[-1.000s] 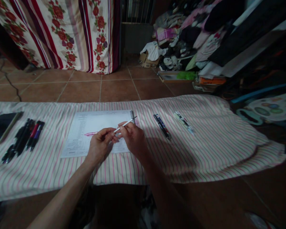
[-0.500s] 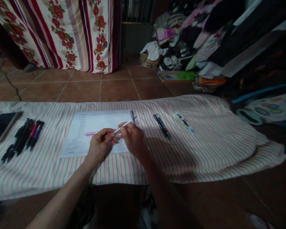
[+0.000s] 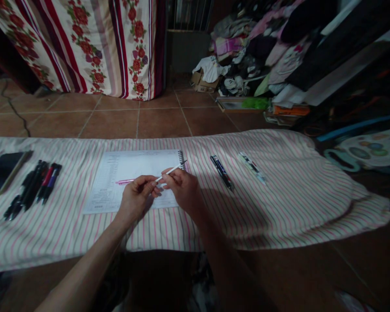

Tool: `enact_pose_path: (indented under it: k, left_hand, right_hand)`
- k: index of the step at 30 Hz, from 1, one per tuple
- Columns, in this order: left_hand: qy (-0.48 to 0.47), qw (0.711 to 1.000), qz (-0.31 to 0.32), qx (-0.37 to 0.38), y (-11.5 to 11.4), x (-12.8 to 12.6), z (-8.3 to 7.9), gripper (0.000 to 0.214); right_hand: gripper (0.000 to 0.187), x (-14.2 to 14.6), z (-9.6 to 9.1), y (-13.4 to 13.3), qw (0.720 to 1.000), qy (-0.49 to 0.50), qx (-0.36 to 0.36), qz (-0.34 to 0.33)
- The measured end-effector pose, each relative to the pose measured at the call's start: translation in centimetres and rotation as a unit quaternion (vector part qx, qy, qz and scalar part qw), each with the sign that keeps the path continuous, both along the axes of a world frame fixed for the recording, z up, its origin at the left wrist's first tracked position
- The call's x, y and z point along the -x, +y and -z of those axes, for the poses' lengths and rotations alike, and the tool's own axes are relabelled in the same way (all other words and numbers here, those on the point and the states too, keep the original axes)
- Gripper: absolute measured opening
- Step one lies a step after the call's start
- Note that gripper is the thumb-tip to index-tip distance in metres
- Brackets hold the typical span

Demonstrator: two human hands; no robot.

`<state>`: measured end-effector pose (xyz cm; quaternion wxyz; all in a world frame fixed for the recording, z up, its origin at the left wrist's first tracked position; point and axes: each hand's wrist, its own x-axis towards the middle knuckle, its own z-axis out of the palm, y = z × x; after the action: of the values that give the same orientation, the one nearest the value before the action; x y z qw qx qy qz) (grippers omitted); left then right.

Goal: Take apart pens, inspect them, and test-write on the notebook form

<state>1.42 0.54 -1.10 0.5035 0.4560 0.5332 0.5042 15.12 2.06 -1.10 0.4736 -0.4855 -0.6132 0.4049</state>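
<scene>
A slim white pen (image 3: 169, 171) with a thin dark tip slants up to the right above the notebook. My left hand (image 3: 137, 195) pinches its lower end between thumb and fingers. Closer to the tip, my right hand (image 3: 186, 189) is closed on the same pen. Beneath both hands lies the spiral notebook (image 3: 100, 173), a printed page showing and its coil on the right. A pink pen (image 3: 125, 182) rests on that page, its right part hidden behind my left hand.
Dark pens (image 3: 221, 172) and pale patterned pens (image 3: 251, 167) lie to the right on the striped cloth (image 3: 299, 195). At the left are several black, red and purple pens (image 3: 32, 186) and a phone (image 3: 4, 173). Beyond are floor tiles, a floral curtain (image 3: 84, 47) and piled clothes (image 3: 240, 56).
The view has shifted very slightly. Both hands keep the same hold on the white pen, and nothing else has visibly moved.
</scene>
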Motion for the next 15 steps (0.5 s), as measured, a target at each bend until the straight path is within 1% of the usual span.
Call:
enact_pose_path:
  k: [4, 8, 11, 13, 15]
  left_hand:
    - [0.005, 1.000, 0.003, 0.003, 0.03, 0.06, 0.10, 0.012]
    - [-0.003, 1.000, 0.001, 0.000, -0.03, 0.17, 0.12, 0.011]
    - [-0.008, 1.000, 0.008, 0.004, -0.09, 0.25, 0.18, 0.012]
    - [-0.008, 1.000, 0.009, 0.002, -0.08, 0.28, 0.25, 0.013]
    - [-0.009, 1.000, 0.008, -0.004, -0.02, 0.27, 0.30, 0.014]
  right_hand:
    - [0.011, -0.08, -0.25, -0.09, 1.000, -0.019, -0.017, -0.001]
    - [0.010, -0.07, -0.42, -0.21, 0.999, -0.030, -0.014, 0.003]
    - [0.011, -0.03, -0.37, -0.29, 0.998, -0.045, -0.033, 0.006]
    - [0.012, 0.01, -0.25, -0.30, 0.999, -0.030, -0.029, 0.002]
    - [0.014, 0.06, -0.04, -0.24, 1.000, 0.009, -0.006, -0.009]
